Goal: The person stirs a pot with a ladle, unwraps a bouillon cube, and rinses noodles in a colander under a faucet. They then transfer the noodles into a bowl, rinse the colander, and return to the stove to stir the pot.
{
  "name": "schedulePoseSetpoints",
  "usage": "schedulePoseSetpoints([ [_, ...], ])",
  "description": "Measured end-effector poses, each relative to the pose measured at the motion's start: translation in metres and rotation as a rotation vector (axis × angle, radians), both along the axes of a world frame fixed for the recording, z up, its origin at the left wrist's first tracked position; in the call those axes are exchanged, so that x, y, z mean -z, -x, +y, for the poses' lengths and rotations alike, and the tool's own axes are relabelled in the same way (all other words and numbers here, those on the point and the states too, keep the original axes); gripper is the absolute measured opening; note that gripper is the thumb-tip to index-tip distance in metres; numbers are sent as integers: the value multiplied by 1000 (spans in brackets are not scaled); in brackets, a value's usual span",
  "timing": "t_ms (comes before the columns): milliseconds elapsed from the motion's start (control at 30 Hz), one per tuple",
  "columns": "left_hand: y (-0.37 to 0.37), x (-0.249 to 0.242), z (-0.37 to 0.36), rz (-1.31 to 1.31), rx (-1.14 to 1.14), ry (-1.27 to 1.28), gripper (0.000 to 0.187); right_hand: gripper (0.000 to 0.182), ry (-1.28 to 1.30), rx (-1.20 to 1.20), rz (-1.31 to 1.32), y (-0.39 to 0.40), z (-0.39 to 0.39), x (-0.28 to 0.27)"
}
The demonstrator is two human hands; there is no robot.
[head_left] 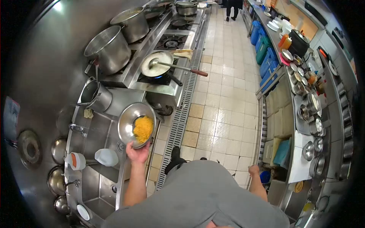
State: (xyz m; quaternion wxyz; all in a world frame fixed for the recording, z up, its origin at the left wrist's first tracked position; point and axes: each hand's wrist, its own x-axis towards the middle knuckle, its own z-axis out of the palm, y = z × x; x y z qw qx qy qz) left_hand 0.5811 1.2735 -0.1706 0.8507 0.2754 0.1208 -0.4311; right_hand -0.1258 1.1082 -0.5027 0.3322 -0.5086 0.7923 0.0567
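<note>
The left hand (137,153) is pinching the near rim of a round, shiny steel bowl (126,122), with the fingers beneath mostly hidden. The bowl is holding a mound of orange-yellow shredded food (143,129) and is hovering over the right edge of the steel sink counter (99,173), near the stove's near left corner. The right hand (254,171) is hanging beside the body, its fingers curling inward; how tightly they are closing cannot be told. A black-handled round pan of white contents (163,68) is sitting over a blue flame at the near end of the steel stove (161,88), a long-handled metal ladle (174,65) resting in it.
</note>
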Motion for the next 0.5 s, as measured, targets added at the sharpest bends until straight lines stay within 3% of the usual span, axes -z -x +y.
schedulePoseSetpoints([
  [67,22,-10,-45,-32,86,12,62,28,252,-205,106,-4,-35,-32],
  [133,42,-17,-88,-71,247,10,65,22,502,-82,117,-25,-74,-84],
  [200,65,-29,-134,-73,327,13,66,14,622,87,-57,-55,-119,-161],
  [267,83,-41,-188,-111,439,11,70,9,777,118,-116,-60,-166,-186],
  [433,121,-38,-326,-58,676,146,70,27,887,62,58,-76,-235,-254],
  [500,127,-28,-381,-7,765,100,68,40,949,-98,153,-75,-240,-265],
])
